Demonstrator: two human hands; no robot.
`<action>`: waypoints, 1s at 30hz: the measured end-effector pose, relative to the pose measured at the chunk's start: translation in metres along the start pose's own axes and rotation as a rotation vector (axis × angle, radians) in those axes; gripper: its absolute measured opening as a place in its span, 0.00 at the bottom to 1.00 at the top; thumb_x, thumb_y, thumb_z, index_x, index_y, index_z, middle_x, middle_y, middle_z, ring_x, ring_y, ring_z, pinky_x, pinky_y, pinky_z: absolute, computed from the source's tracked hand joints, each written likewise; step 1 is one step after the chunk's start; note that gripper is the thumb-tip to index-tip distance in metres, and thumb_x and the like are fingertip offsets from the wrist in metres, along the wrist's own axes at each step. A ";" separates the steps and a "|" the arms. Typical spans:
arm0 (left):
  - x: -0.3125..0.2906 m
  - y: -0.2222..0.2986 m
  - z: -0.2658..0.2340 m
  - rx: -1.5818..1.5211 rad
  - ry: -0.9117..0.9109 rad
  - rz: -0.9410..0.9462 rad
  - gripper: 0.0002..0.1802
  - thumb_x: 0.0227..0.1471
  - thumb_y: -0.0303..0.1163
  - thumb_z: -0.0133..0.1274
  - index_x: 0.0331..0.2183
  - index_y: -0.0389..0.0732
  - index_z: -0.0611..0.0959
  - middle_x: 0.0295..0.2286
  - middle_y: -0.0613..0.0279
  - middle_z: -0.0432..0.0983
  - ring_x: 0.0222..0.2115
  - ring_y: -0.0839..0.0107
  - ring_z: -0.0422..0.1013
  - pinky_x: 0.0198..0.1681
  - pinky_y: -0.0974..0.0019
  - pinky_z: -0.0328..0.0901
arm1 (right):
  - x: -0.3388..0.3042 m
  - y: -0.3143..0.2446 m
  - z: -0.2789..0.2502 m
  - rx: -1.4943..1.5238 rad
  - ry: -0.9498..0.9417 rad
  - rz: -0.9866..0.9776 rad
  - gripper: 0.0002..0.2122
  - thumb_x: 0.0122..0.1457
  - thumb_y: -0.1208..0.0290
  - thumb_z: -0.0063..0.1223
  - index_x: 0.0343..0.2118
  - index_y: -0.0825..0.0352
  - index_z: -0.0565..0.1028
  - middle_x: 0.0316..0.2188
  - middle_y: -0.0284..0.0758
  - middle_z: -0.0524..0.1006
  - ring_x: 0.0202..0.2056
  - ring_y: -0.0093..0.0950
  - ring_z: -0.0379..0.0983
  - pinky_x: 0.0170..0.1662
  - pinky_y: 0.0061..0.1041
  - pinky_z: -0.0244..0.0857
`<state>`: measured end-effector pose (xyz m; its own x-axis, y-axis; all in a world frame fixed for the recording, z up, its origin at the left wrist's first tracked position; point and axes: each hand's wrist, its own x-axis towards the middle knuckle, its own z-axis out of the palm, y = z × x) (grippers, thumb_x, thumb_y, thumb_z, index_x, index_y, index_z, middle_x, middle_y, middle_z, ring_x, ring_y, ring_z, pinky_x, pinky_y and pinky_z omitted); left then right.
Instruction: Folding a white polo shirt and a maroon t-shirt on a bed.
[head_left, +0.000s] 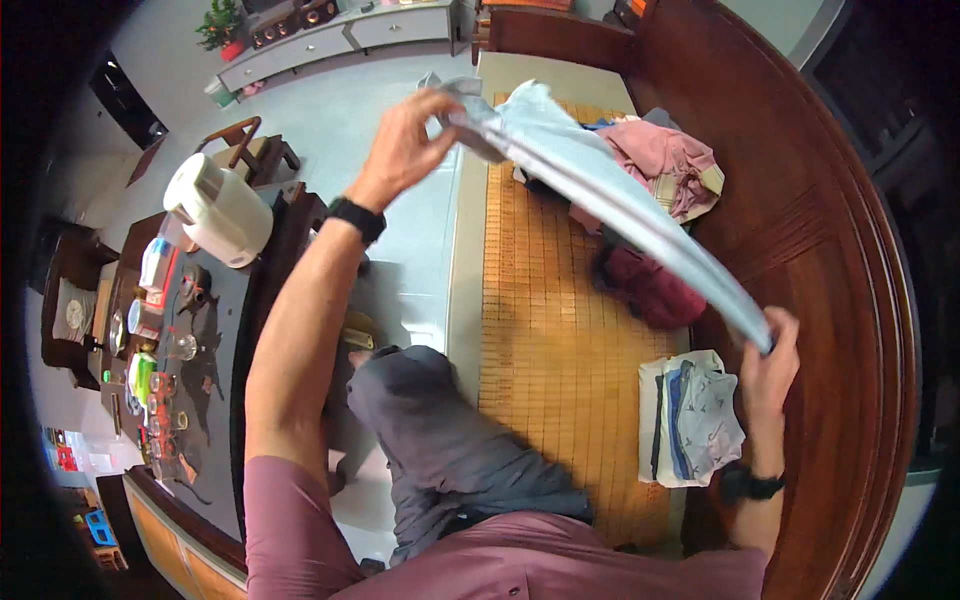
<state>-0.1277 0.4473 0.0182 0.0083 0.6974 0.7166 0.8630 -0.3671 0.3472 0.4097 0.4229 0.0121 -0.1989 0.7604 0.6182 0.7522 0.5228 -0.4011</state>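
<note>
A light blue garment (570, 150) is stretched through the air between my two hands, blurred by motion; its exact kind I cannot tell. My left hand (405, 145) pinches its far end, where a greyish part hangs down. At the near right, my right hand (775, 365) grips the other end. Just left of my right wrist lies a stack of folded clothes (700, 415) in white, blue and grey. Beneath and beyond the stretched cloth are a crumpled pink garment (655, 150) and a dark red garment (660, 290), partly hidden by it.
A woven bamboo mat (540, 370) covers the wooden bench, whose tall backrest (830, 290) rises on the right. On the left, a dark tea table (225, 400) holds a white electric kettle (230, 210) and several glasses. My bent leg (440, 430) rests at the bench's left edge.
</note>
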 end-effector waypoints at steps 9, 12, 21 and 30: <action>-0.201 -0.057 0.136 -0.003 -0.700 -0.008 0.10 0.49 0.20 0.52 0.36 0.35 0.82 0.37 0.50 0.76 0.43 0.48 0.76 0.49 0.52 0.72 | -0.228 0.011 0.063 -0.155 -0.794 -0.352 0.08 0.53 0.73 0.55 0.37 0.61 0.74 0.31 0.36 0.74 0.30 0.36 0.76 0.32 0.38 0.72; -0.244 -0.063 0.154 0.002 -0.833 -0.023 0.11 0.48 0.21 0.52 0.37 0.36 0.82 0.38 0.52 0.77 0.45 0.50 0.75 0.50 0.52 0.73 | -0.272 0.008 0.083 -0.120 -0.954 -0.376 0.06 0.56 0.73 0.53 0.36 0.61 0.72 0.30 0.36 0.73 0.30 0.37 0.77 0.31 0.37 0.72; -0.264 -0.058 0.150 0.141 -0.819 -0.007 0.08 0.46 0.22 0.57 0.32 0.42 0.85 0.39 0.58 0.78 0.48 0.55 0.75 0.49 0.54 0.73 | -0.335 0.022 0.078 0.013 -1.150 -0.217 0.10 0.62 0.71 0.54 0.45 0.62 0.70 0.34 0.41 0.76 0.31 0.44 0.79 0.32 0.43 0.72; -0.256 -0.023 0.138 0.433 -0.855 -0.014 0.06 0.49 0.23 0.56 0.29 0.45 0.86 0.37 0.60 0.78 0.45 0.61 0.76 0.47 0.54 0.71 | -0.340 0.011 0.063 0.141 -1.129 0.682 0.22 0.63 0.60 0.60 0.57 0.61 0.70 0.36 0.47 0.82 0.35 0.52 0.79 0.39 0.48 0.71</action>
<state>-0.0796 0.3620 -0.2574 0.2146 0.9763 -0.0291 0.9762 -0.2153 -0.0244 0.4464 0.1943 -0.2455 -0.2710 0.7496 -0.6039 0.8512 -0.1063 -0.5139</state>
